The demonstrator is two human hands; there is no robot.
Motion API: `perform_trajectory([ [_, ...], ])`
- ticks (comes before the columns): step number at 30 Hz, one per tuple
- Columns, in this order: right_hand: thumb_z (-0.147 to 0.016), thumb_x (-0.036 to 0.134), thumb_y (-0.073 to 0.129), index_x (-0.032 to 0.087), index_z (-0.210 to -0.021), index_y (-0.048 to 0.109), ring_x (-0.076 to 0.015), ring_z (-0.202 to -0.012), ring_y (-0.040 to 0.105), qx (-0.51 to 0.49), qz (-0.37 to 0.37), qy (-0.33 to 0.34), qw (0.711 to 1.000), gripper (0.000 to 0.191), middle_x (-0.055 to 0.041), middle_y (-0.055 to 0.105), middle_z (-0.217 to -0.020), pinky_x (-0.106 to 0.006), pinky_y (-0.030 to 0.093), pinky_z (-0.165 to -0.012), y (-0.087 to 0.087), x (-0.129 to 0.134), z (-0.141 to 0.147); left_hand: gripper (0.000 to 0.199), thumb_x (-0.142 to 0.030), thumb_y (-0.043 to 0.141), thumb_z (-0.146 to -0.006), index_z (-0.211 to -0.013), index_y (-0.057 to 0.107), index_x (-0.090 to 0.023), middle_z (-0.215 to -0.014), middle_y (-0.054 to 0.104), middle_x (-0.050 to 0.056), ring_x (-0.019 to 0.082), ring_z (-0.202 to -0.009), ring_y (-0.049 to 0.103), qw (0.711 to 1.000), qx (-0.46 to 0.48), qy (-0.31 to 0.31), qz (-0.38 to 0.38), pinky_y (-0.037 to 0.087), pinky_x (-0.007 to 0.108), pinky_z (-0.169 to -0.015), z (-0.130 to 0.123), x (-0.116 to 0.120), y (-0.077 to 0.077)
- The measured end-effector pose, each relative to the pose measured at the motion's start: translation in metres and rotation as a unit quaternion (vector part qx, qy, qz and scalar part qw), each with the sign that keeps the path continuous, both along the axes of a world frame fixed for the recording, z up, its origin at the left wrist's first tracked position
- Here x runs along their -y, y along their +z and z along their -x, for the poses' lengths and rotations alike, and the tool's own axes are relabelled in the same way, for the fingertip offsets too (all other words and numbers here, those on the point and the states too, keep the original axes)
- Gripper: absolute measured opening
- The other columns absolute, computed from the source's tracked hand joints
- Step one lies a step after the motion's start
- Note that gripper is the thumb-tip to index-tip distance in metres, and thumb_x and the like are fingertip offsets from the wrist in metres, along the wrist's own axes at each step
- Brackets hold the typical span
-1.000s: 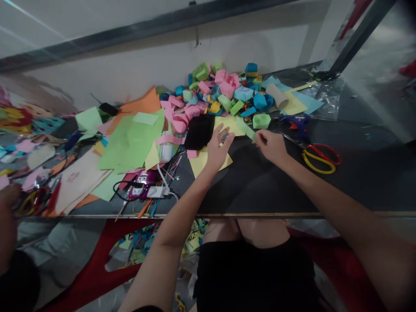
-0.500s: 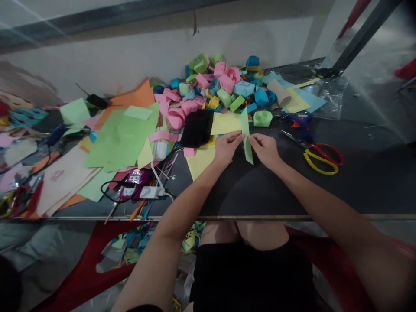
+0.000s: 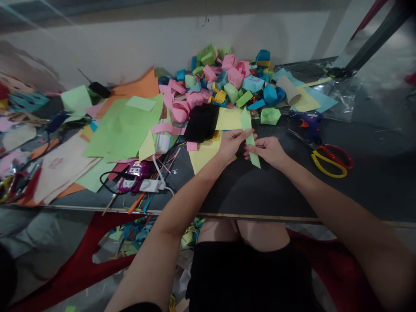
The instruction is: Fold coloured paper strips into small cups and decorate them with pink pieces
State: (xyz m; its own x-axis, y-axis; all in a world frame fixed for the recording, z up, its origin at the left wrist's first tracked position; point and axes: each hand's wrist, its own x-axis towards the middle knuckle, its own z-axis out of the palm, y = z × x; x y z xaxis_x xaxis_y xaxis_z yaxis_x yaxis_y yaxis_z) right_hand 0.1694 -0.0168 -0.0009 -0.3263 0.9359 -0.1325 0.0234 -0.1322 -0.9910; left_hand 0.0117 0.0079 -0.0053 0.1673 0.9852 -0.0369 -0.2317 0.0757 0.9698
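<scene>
Between my hands is a light green paper strip (image 3: 255, 159), held above the dark table and slanting from upper left to lower right. My left hand (image 3: 231, 142) pinches its left edge near the middle. From the other side, my right hand (image 3: 267, 151) grips the strip a bit lower, its thumb across the front. Yellow paper (image 3: 229, 119) lies just behind and left of my left hand, beside black phone-like slabs (image 3: 200, 123). A small folded green paper piece (image 3: 270, 116) sits on the table beyond my right hand.
Red-and-yellow-handled scissors (image 3: 331, 161) and a blue glue gun (image 3: 308, 123) lie to the right. Behind stands a heap of colourful folded paper pieces (image 3: 234, 76) with a cardboard tube (image 3: 289, 89). Green sheets (image 3: 121, 130) and a purple device (image 3: 134, 177) with cables lie left.
The green strip has tilted, its lower end swinging right. My right hand has shifted slightly lower and its fingers now reach across the strip. The view has moved a little.
</scene>
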Motion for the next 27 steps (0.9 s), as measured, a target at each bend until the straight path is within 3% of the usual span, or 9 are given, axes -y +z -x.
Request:
perform_trajectory([
  [10, -0.074, 0.043, 0.088, 0.014, -0.089, 0.081, -0.0217, -0.071, 0.078, 0.027, 0.052, 0.063, 0.996, 0.033, -0.0116, 0.080, -0.082, -0.034, 0.068, -0.068, 0.008, -0.005, -0.008, 0.026, -0.044, 0.077, -0.086, -0.091, 0.081, -0.019, -0.092, 0.081, 0.007, 0.016, -0.083, 0.073, 0.994, -0.009, 0.108, -0.034, 0.059, 0.030, -0.075, 0.012, -0.014, 0.000],
  [16, -0.072, 0.039, 0.091, 0.017, -0.093, 0.083, -0.0215, -0.075, 0.079, 0.032, 0.077, 0.092, 0.992, 0.031, -0.0099, 0.081, -0.084, -0.033, 0.068, -0.072, 0.014, -0.011, -0.021, 0.026, -0.043, 0.076, -0.087, -0.092, 0.079, -0.017, -0.096, 0.080, 0.008, 0.019, -0.093, 0.074, 0.992, 0.017, 0.123, -0.033, 0.059, 0.033, -0.082, 0.009, -0.012, 0.001],
  [21, -0.066, 0.043, 0.093, 0.016, -0.092, 0.083, -0.0208, -0.074, 0.078, 0.077, 0.114, 0.154, 0.979, 0.039, -0.0103, 0.081, -0.084, -0.031, 0.067, -0.071, 0.014, -0.017, -0.036, 0.022, -0.035, 0.073, -0.091, -0.092, 0.076, -0.013, -0.100, 0.079, 0.011, 0.019, -0.096, 0.074, 0.980, 0.084, 0.182, -0.003, 0.058, 0.032, -0.086, 0.015, -0.014, 0.008],
  [23, -0.065, 0.045, 0.094, 0.015, -0.091, 0.083, -0.0213, -0.072, 0.078, 0.086, 0.109, 0.143, 0.980, 0.041, -0.0112, 0.081, -0.084, -0.031, 0.067, -0.069, 0.012, -0.021, -0.041, 0.023, -0.036, 0.076, -0.089, -0.092, 0.077, -0.013, -0.100, 0.078, 0.012, 0.021, -0.100, 0.074, 0.978, 0.100, 0.184, 0.013, 0.057, 0.032, -0.087, 0.017, -0.013, 0.010],
  [27, -0.068, 0.060, 0.088, 0.015, -0.093, 0.083, -0.0230, -0.076, 0.079, 0.029, 0.072, 0.049, 0.996, 0.051, -0.0134, 0.081, -0.086, -0.032, 0.066, -0.070, 0.008, -0.023, -0.038, 0.024, -0.040, 0.084, -0.080, -0.085, 0.078, -0.017, -0.090, 0.079, 0.007, 0.022, -0.099, 0.074, 0.981, 0.108, 0.158, 0.010, 0.058, 0.034, -0.086, 0.011, -0.009, 0.007],
])
